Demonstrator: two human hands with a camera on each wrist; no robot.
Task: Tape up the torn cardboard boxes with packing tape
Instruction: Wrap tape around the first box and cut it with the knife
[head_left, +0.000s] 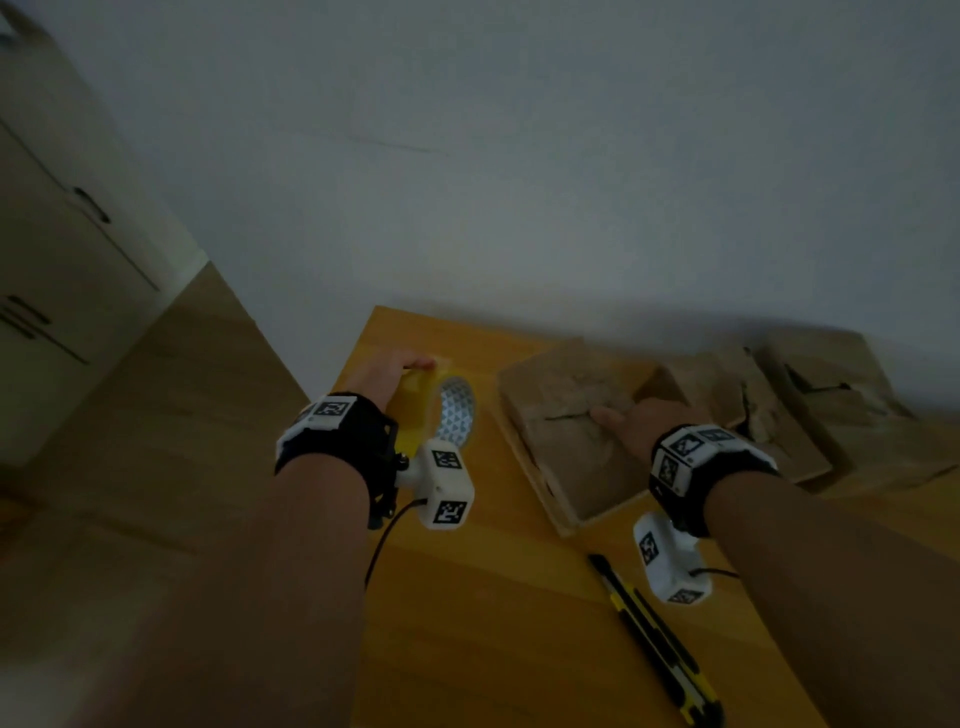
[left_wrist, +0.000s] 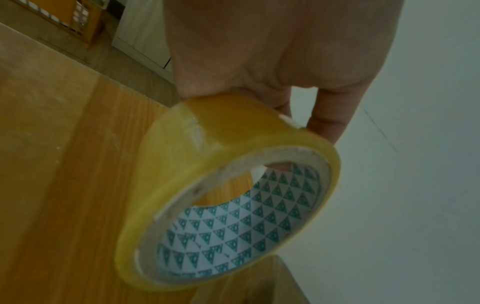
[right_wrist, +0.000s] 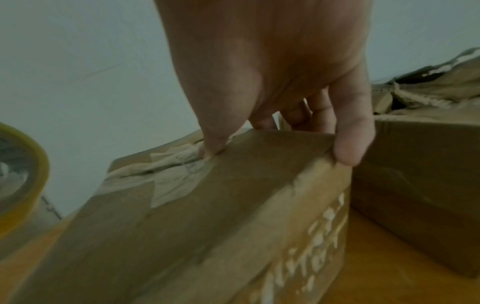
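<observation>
My left hand (head_left: 410, 370) grips a roll of yellowish packing tape (head_left: 415, 410) at the table's far left, above the wood. In the left wrist view the tape roll (left_wrist: 221, 195) stands on edge, showing a white core printed with green triangles, and fingers (left_wrist: 327, 123) wrap over its top. My right hand (head_left: 618, 421) holds the nearest cardboard box (head_left: 561, 441), whose top is torn and creased. The thumb (right_wrist: 213, 142) presses beside the tear on the box (right_wrist: 207, 216), and the little finger (right_wrist: 348, 148) curls over its edge.
Two more torn cardboard boxes (head_left: 753, 410) (head_left: 841, 384) sit to the right against the white wall. A yellow and black utility knife (head_left: 649, 634) lies on the yellow wooden table (head_left: 493, 597) near me. A cabinet (head_left: 52, 234) stands far left, past the table's edge.
</observation>
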